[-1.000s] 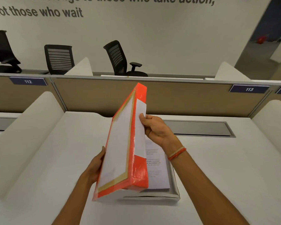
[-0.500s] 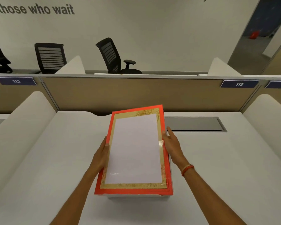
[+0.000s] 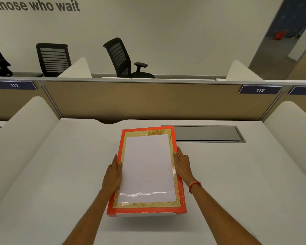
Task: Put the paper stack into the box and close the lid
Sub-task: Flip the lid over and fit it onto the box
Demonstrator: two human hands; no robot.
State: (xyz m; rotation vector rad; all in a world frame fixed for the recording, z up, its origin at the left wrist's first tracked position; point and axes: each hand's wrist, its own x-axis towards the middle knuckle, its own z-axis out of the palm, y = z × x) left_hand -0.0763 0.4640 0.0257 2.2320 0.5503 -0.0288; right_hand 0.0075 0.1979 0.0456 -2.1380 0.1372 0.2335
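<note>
An orange lid [image 3: 147, 171] with a gold border and a white centre panel lies flat over the white box [image 3: 147, 215], of which only a thin front strip shows beneath. The paper stack is hidden under the lid. My left hand [image 3: 113, 175] presses the lid's left edge, thumb on top. On the lid's right edge my right hand [image 3: 182, 165] does the same, fingers down the side; an orange thread band circles that wrist.
The box sits mid-desk on a white desk [image 3: 60, 174]. A grey cable tray cover [image 3: 207, 133] lies just behind the box to the right. Curved white dividers [image 3: 19, 138] flank the desk, with a tan partition [image 3: 148, 99] at the back. Black office chairs [image 3: 124, 59] stand beyond.
The lid swung down from standing on edge to lying flat over the box, hiding the printed paper. Both hands shifted to its side edges and now press it lower.
</note>
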